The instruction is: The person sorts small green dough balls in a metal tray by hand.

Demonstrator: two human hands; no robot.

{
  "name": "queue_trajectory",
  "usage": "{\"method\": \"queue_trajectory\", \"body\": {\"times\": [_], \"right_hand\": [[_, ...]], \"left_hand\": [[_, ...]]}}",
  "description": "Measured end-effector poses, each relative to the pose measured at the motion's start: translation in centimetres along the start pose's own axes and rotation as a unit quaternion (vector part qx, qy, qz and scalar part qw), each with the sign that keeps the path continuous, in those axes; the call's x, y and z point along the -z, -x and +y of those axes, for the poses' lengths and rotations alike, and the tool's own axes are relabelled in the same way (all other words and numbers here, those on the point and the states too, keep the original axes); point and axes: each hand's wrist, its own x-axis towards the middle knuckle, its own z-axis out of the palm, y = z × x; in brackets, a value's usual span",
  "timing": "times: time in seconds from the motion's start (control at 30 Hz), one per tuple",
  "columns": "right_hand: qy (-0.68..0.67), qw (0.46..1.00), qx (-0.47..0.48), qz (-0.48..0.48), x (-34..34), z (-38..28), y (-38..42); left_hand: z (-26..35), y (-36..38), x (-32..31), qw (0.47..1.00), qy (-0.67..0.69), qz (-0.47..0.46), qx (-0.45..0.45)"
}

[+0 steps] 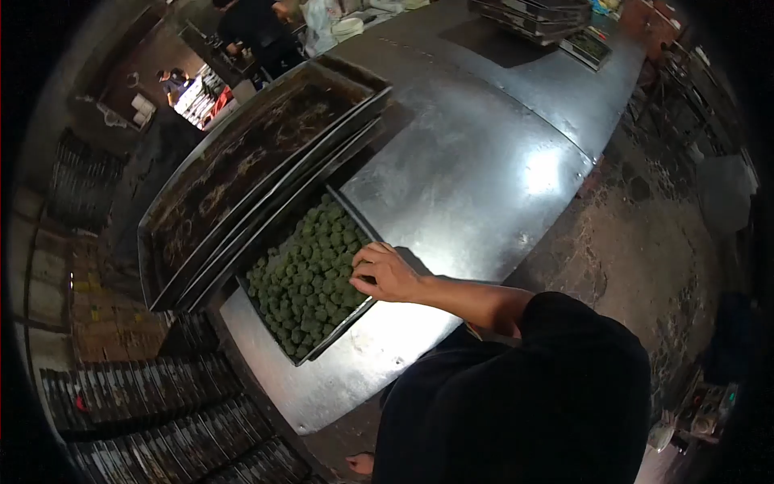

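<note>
My right hand (385,274) reaches over the right edge of a metal tray (343,329) filled with round, dark green lumps (310,278). Its fingers are curled toward the thumb at the lumps; whatever lies between them is hidden. At the bottom edge, low beside my dark shirt, only a small part of my left hand (361,462) shows, and its fingers cannot be made out. Stacked large empty trays (250,161) with brown-stained insides overlap the far side of the filled tray.
A shiny metal table (459,153) runs toward the upper right, bearing more stacked trays (536,18) and a small tray (587,48). Racks of dark trays (153,391) stand lower left. One person (256,34) is beyond the table; another (173,85) is farther back.
</note>
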Motion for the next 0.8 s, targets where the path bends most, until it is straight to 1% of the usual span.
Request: {"method": "queue_trajectory", "body": {"times": [0.03, 0.07, 0.17, 0.27, 0.33, 0.37, 0.4, 0.43, 0.47, 0.5, 0.57, 0.63, 0.67, 0.7, 0.73, 0.77, 0.8], "right_hand": [[-0.034, 0.999, 0.002, 0.038, 1.2, -0.3, 0.6], [-0.032, 0.998, -0.001, 0.048, 2.8, -0.5, 1.2], [-0.013, 0.987, -0.008, 0.159, 8.8, -0.3, 3.7], [0.071, 0.974, -0.032, 0.215, 15.0, -0.3, 9.4], [0.137, 0.954, -0.119, 0.238, 17.7, -0.6, 14.8], [0.164, 0.947, -0.143, 0.235, 18.4, -0.3, 17.9], [0.154, 0.938, -0.224, 0.214, 18.7, 0.1, 21.3], [0.168, 0.944, -0.209, 0.192, 19.7, -0.1, 24.0], [0.187, 0.941, -0.259, 0.111, 20.0, 1.1, 28.1], [0.189, 0.929, -0.313, 0.052, 21.2, 1.0, 31.2], [0.241, 0.921, -0.296, -0.080, 20.9, 7.7, 42.5], [0.219, 0.851, -0.417, -0.232, 27.3, 3.2, 44.2], [0.186, 0.778, -0.576, -0.168, 28.1, 3.9, 46.9], [0.148, 0.678, -0.713, -0.102, 28.6, 5.0, 51.2], [0.147, 0.679, -0.712, -0.101, 27.7, 10.0, 61.3], [0.264, 0.766, -0.571, -0.133, 25.8, 13.7, 71.9], [0.244, 0.711, -0.643, -0.147, 27.8, 12.6, 73.0]], "left_hand": [[1.1, -0.2, -1.7, 1.000, 0.003, 0.002, -0.009], [1.0, 0.6, -2.9, 0.999, 0.003, -0.022, -0.042], [7.5, 5.2, -4.1, 0.984, 0.015, -0.099, -0.144], [11.9, 8.8, -3.4, 0.948, 0.003, -0.170, -0.268], [14.0, 13.5, -2.1, 0.914, -0.005, -0.229, -0.336], [13.8, 16.5, -1.7, 0.895, -0.011, -0.264, -0.359], [12.5, 20.4, -1.0, 0.876, -0.019, -0.305, -0.374], [11.1, 23.7, -0.3, 0.854, -0.028, -0.342, -0.391], [10.4, 26.5, 0.8, 0.829, -0.038, -0.372, -0.416], [9.8, 28.8, 2.1, 0.803, -0.049, -0.396, -0.443], [8.7, 31.1, 4.3, 0.752, -0.078, -0.427, -0.496], [8.9, 33.3, 5.7, 0.702, -0.097, -0.449, -0.544], [9.1, 35.0, 6.5, 0.676, -0.104, -0.461, -0.565], [9.0, 37.0, 7.3, 0.649, -0.110, -0.475, -0.584], [8.6, 39.1, 8.3, 0.623, -0.116, -0.490, -0.598], [7.9, 41.3, 9.6, 0.598, -0.122, -0.506, -0.610], [7.1, 43.6, 10.4, 0.574, -0.125, -0.521, -0.619]]}}
